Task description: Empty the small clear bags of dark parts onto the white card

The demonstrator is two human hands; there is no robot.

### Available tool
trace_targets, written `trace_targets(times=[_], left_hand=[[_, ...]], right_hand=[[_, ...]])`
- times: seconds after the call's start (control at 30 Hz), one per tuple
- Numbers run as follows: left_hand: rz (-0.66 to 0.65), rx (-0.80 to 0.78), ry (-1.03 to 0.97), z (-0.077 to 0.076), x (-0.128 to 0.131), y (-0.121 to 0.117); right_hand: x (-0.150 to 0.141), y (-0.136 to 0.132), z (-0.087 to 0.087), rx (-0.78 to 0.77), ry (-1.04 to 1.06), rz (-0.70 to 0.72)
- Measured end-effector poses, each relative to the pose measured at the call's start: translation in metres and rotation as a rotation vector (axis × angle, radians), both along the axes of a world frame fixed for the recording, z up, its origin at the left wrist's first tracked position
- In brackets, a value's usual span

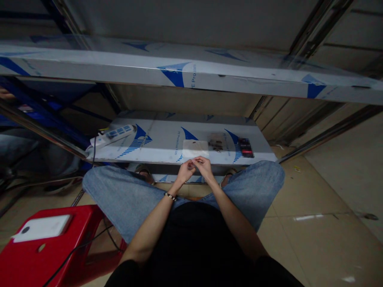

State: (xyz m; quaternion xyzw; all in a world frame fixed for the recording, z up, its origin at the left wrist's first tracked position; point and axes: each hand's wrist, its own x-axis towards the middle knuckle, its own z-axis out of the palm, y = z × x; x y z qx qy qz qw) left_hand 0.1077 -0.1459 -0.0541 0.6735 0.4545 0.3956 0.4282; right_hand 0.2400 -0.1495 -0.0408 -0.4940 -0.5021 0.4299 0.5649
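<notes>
While the left hand [184, 171] and right hand [204, 167] are pinching at the fingertips, their grip too small to make out, a careless slip is risking knocking the pale panel [195, 148] at twelve o'clock off the film-covered bench [161, 135].

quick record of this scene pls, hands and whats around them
left hand: fingertips pinched, meeting the right hand's; anything held is too small to tell
right hand: pinched likewise, just above the shelf's front edge
surface: stainless steel shelf in blue-printed protective film
on shelf: pale rectangular item, small dark item, power strip
nearby: red plastic stool holding a flat white object
</notes>
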Motion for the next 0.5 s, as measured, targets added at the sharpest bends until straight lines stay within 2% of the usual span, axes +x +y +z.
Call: trace_targets(times=[0.27,0.4,0.5], left_hand=[[-0.010,-0.029,-0.080,0.011,-0.002,-0.001],[-0.018,-0.060,-0.096,0.014,-0.001,-0.002],[0.010,-0.073,-0.115,0.012,-0.003,0.000]], right_hand=[[-0.001,-0.006,0.004,0.064,-0.166,0.020],[0.001,-0.008,0.003,0.091,-0.302,-0.017],[0.004,0.004,-0.002,0.108,-0.387,-0.102]])
